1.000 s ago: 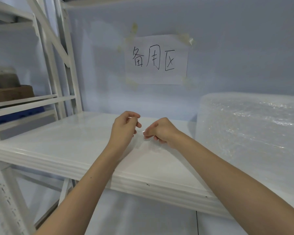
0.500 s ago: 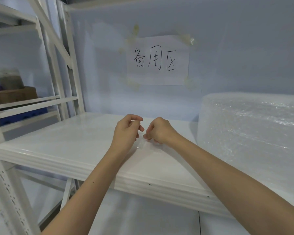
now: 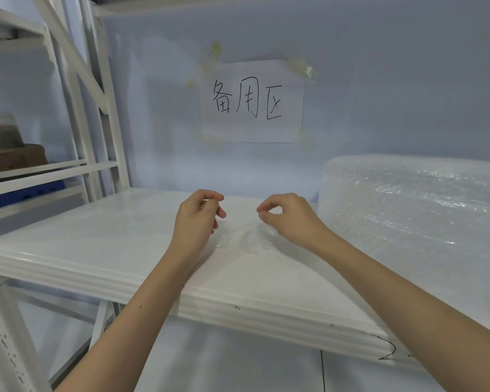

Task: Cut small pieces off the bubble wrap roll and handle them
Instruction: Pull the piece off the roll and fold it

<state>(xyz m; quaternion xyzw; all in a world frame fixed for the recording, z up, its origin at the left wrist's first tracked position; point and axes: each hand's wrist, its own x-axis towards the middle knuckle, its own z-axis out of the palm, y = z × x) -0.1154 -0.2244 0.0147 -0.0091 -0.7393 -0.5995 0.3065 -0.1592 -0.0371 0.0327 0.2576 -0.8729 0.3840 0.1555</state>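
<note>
Head view, left hand (image 3: 197, 219): fingers curled, thumb and forefinger pinched together; whether any film sits between them cannot be told
Right hand (image 3: 287, 217): thumb and forefinger closed in a ring, other fingers curled; grasp likewise unclear
Small clear piece (image 3: 248, 241): crumpled, lying on the shelf between the two hands, just under the right hand's fingers
Shelf (image 3: 96, 239): white, glossy; both forearms reach over its front edge
Bubble wrap roll (image 3: 416, 222): large, lying on the shelf's right side, just beside the right wrist
Paper sign (image 3: 252, 101): taped to the wall behind, handwritten characters
Cardboard box (image 3: 13, 158): on the neighbouring rack, far left
</note>
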